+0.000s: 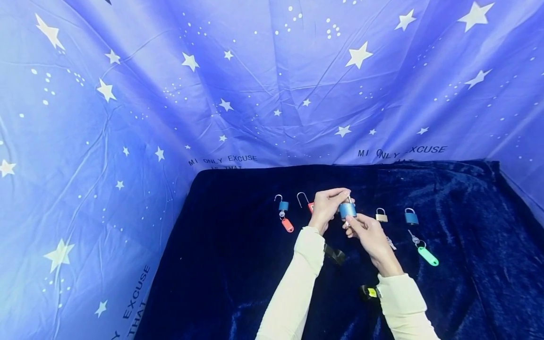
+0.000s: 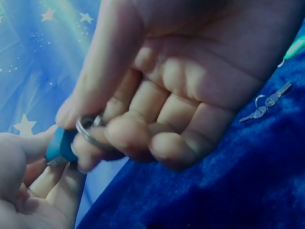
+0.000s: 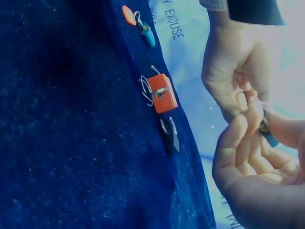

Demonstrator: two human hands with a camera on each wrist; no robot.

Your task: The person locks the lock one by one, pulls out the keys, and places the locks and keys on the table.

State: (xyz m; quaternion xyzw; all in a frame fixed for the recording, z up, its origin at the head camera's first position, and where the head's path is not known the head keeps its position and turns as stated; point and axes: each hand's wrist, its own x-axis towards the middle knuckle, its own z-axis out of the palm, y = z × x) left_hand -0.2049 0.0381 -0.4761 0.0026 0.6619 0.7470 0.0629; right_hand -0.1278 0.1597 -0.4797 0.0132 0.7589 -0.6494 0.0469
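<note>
My left hand (image 1: pixel 327 206) grips a blue padlock (image 1: pixel 347 210) near its shackle, above the dark blue cloth. Below the lock, my right hand (image 1: pixel 369 234) pinches a key at its underside. In the left wrist view a metal key ring (image 2: pixel 90 133) hangs at the right hand's fingertips; the key itself is mostly hidden by them. The right wrist view shows both hands meeting at the lock's blue body (image 3: pixel 270 138). Whether its shackle is latched, I cannot tell.
Left of the hands lie a blue padlock (image 1: pixel 283 206) with red tag (image 1: pixel 287 225), a red padlock (image 3: pixel 163 93) and a black padlock (image 3: pixel 170 137). To the right are a brass padlock (image 1: pixel 381 218), another blue padlock (image 1: pixel 411 217), loose keys (image 2: pixel 267 102) and a green tag (image 1: pixel 428 256).
</note>
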